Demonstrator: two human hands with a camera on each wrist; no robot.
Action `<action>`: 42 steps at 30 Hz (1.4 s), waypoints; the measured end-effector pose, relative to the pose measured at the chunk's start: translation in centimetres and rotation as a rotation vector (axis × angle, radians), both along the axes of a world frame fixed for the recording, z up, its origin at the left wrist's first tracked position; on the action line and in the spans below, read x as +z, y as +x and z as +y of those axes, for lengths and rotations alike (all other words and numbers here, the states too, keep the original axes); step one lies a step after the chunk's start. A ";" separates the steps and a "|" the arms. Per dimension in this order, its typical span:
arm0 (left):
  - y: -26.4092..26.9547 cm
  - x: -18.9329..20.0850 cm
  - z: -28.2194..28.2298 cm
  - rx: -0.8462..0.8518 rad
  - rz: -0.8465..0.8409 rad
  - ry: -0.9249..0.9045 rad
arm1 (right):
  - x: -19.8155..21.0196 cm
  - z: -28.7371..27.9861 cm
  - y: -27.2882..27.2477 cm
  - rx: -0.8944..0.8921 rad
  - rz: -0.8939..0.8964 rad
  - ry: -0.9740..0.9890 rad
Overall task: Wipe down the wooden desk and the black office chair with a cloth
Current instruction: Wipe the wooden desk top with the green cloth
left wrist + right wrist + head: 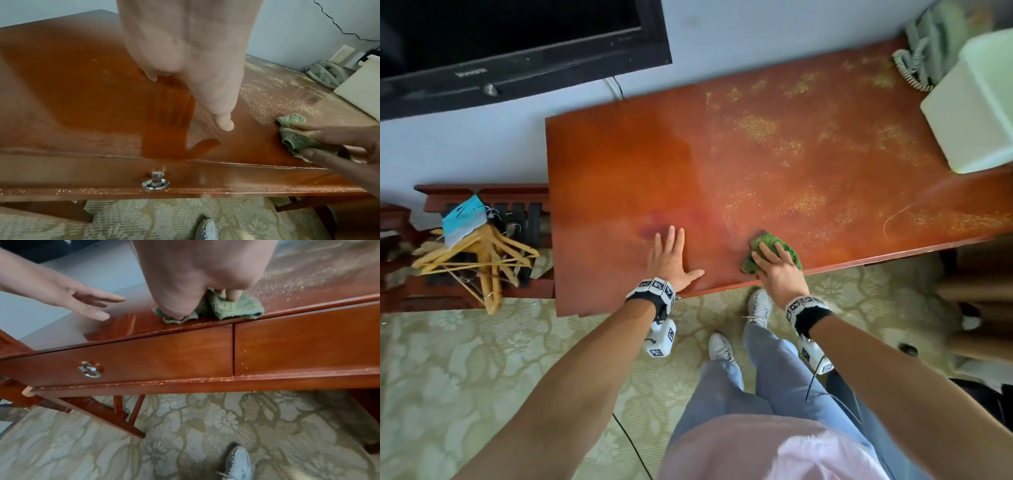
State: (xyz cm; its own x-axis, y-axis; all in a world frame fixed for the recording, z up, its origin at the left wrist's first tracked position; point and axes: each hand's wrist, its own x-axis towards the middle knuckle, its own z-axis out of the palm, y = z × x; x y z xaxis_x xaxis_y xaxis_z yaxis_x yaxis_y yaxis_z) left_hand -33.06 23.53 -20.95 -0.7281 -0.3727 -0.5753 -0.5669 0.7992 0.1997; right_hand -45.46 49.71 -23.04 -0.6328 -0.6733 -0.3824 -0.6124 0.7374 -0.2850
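pressing the crumpled green cloth (774, 251) against the wooden desk (640, 161) with fingers of the right hand (779, 270) curled over it, close to the front edge, likely so that dust gets dragged toward the lip rather than spread. left hand (671, 258) flat, fingers straight and splayed, resting on the cleaner, glossier left part, probably bracing the body while leaning in. yellowish grit (760, 128) speckling the right half up to the white box (976, 113) and corded phone (924, 51), so much of the top seemingly unwiped. black office chair not visible anywhere. drawer pull (89, 369) below the edge, untouched.
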 end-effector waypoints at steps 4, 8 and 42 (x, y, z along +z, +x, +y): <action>-1.4 0.2 -0.8 0.015 -0.024 0.022 | -0.7 -1.1 1.7 0.153 -0.032 -0.057; -3.0 0.1 -1.3 0.051 -0.038 0.032 | -1.5 -3.4 1.3 0.344 -0.039 -0.023; -9.8 4.4 -6.4 0.085 -0.233 0.107 | 1.0 -14.8 -11.8 0.746 -0.119 0.091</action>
State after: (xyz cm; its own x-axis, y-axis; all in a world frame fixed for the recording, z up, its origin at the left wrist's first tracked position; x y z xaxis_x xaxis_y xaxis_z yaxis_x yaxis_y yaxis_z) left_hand -42.87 17.09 -16.51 -0.5401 -0.3547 -0.7632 -0.6717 0.7280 0.1370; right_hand -57.25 34.95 -22.09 0.0269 -0.8692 -0.4937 -0.9268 0.1633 -0.3382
